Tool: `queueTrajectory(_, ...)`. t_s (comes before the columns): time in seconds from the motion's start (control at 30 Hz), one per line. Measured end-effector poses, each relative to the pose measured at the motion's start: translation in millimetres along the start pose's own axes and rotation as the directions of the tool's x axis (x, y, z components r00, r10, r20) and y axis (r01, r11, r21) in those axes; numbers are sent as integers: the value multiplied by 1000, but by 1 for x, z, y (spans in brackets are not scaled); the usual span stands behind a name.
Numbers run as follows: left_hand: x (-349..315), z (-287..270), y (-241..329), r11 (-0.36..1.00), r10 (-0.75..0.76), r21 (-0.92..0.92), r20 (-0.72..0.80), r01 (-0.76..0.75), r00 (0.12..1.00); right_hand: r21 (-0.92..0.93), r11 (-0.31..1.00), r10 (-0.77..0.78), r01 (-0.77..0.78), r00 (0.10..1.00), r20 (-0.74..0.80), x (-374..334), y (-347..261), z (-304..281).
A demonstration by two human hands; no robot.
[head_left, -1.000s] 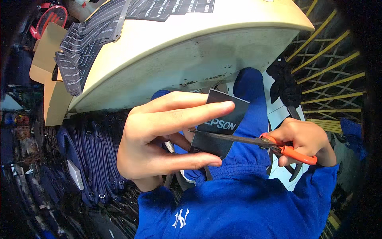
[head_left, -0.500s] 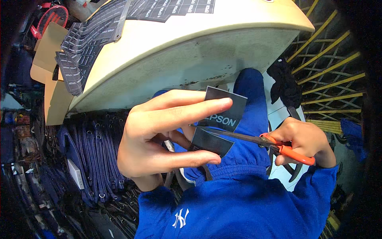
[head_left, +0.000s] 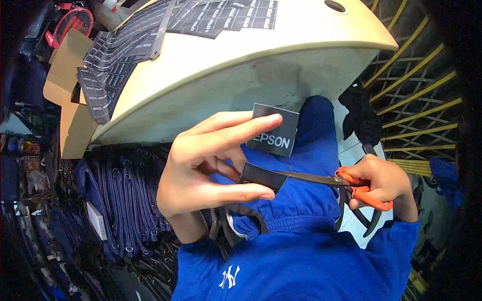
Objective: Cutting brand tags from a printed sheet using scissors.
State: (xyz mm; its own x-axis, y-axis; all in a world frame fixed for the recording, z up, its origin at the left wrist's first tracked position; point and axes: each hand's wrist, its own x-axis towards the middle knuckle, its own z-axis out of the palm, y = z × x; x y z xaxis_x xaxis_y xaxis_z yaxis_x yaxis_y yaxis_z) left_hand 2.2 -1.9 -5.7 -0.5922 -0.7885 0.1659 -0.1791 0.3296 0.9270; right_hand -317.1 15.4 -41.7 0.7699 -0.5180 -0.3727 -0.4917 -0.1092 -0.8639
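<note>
Two black labels with pale lettering are held in my left hand (head_left: 201, 160). The upper label (head_left: 278, 130) is pinched between fingers, while the lower label (head_left: 261, 176) lies against my thumb. A gap separates the two pieces. My right hand (head_left: 384, 180) is closed round the orange handles of a pair of scissors (head_left: 314, 178). Their dark blades point left, with the tips close to the lower label's right edge. Both hands are above my lap, in front of the table's near edge.
Printed black label sheets (head_left: 216, 17) and a metal ruler (head_left: 163, 32) lie on the pale curved table (head_left: 311, 22). An open cardboard box (head_left: 78, 125) stands at its left end. Bundled dark blue straps (head_left: 125, 200) hang at the left; a yellow-barred folding gate (head_left: 416, 95) is at right.
The label has been cut through: the two pieces have come apart, the upper one lifting away. The scissor blades have closed and drawn right, out of the gap.
</note>
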Motion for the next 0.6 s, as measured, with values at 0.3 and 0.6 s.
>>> queueTrajectory(0.3,27,-4,-21,999,-28,-42,-108,24,994,168,986,50,-22,985,-167,-13,25,2)
queueTrajectory(0.6,105,-28,-55,986,-102,-153,-201,72,974,453,890,143,-48,974,-177,-17,36,7)
